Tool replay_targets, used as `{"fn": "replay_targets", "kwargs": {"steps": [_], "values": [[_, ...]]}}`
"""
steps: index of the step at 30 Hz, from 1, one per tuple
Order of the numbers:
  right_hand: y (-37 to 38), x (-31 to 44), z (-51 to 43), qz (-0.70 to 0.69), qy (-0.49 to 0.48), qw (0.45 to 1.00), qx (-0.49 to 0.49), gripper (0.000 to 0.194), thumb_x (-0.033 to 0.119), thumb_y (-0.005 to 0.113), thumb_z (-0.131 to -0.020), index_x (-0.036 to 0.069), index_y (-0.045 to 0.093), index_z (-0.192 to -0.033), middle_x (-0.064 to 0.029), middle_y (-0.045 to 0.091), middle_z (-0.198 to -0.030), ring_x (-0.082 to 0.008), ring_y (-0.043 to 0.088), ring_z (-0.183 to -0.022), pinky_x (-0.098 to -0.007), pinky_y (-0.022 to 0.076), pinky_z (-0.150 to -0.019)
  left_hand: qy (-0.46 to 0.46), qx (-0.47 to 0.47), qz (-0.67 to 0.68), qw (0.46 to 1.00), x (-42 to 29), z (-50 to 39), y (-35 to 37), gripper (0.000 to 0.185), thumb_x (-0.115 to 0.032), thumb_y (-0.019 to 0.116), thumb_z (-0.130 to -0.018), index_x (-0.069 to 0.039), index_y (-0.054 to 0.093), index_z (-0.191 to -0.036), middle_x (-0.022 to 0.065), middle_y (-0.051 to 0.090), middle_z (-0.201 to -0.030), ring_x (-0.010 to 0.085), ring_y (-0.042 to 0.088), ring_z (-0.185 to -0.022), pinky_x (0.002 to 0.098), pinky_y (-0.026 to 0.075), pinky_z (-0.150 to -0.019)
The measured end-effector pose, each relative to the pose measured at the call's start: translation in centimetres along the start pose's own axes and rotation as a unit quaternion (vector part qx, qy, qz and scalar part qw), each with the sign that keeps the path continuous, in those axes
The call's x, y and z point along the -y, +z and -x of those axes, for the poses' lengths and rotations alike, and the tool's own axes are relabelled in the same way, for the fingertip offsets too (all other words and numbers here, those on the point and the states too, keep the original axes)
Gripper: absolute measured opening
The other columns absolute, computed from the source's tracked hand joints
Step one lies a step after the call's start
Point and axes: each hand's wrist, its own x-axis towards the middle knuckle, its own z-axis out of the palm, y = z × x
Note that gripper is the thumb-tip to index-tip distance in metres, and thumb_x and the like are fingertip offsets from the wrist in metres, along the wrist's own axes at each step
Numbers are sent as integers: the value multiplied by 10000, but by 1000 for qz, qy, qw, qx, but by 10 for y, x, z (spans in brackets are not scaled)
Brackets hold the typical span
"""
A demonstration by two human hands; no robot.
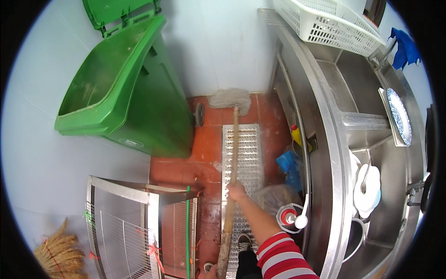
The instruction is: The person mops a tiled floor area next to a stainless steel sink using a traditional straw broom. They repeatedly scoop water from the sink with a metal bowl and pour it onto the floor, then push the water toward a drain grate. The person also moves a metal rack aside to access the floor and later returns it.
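Note:
A mop with a long wooden handle point(234, 150) stretches away from me over the floor. Its grey string head point(228, 98) lies on the red tiles against the far wall. Partway down the handle, my right hand point(237, 191) is wrapped around the wood. My left hand point(208, 274) shows only in part at the bottom edge, closed on the handle's near end. Beneath the handle runs a perforated metal drain cover point(247, 153) set into the tiles point(205, 139), with one of my shoes point(244, 241) on it.
An open green wheeled bin point(156, 97) stands left, beyond a metal rack point(153, 198) and a straw broom point(61, 254). Along the right runs a steel sink unit point(334, 139) with dishes and a white plastic basket point(334, 28). Under it sit bottles and a pump container point(288, 217).

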Motion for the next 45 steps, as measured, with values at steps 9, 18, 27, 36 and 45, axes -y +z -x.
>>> {"fn": "replay_targets", "kwargs": {"steps": [9,18,27,36,45], "values": [[-51,-69,29,-58,17,994,-93,302,145,520,-766,-101,423,-914,-188,540,-760,-288,576,-536,-395,491,-447,176,-58,-247,951,-34,52,-22,567,-94,557,-632,-53,386,-1171,159,515,-721,256,558,-586,356,449,-488],[134,-143,208,-164,90,977,-100,225,146,477,-809,-48,441,-700,-124,492,-537,-249,533,-391,-359,453,-354,15,-46,-36,998,91,207,-102,566,-73,566,-627,-19,408,-1167,184,559,-821,289,544,-714,346,431,-573],[191,-181,275,-103,81,990,54,221,156,503,-746,-63,508,-712,-154,541,-583,-245,588,-590,-352,449,-514,-116,-77,-26,990,81,273,-134,557,-78,569,-637,-11,410,-1167,179,562,-819,288,547,-686,356,430,-551],[78,-3,45,-172,59,981,73,268,198,455,-830,-69,471,-815,-136,512,-556,-257,563,-487,-394,466,-430,-8,-85,-10,996,-19,92,-89,513,-82,568,-713,3,381,-1184,166,550,-697,203,544,-538,326,414,-417],[150,-95,84,115,-57,992,0,459,137,553,-747,-110,329,-1061,-228,530,-965,-296,607,-692,-323,481,-432,-6,-107,29,994,45,185,-97,371,-5,505,-696,3,472,-1065,90,535,-658,211,538,-622,304,427,-543]]}}
